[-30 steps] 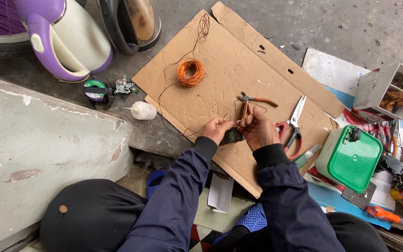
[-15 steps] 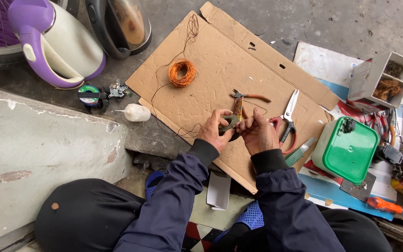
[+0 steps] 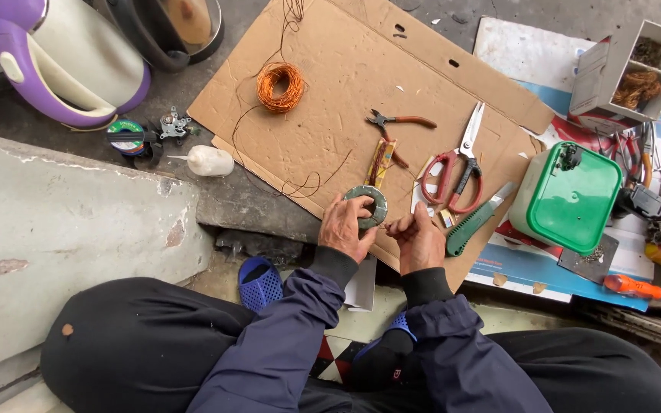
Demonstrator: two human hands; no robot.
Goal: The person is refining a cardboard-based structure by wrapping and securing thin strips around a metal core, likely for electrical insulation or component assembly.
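My left hand grips a grey-green ring-shaped core at the near edge of a flattened cardboard sheet. My right hand is beside it, fingertips pinched on a thin copper wire next to the ring. A thin dark wire loops from the ring across the cardboard to a coil of orange copper wire. Small pliers with red-brown handles lie just beyond my hands. Red-handled scissors and a green-handled knife lie to the right.
A green-lidded box stands right of the cardboard, with an orange screwdriver and loose screws nearby. A white open box is at top right. A purple-and-white kettle, tape roll and small white bulb-like object lie left. A concrete slab is at left.
My hands have come closer to the near edge of the cardboard with the ring, and the ring now faces up in my left hand. The camera view has shifted nearer.
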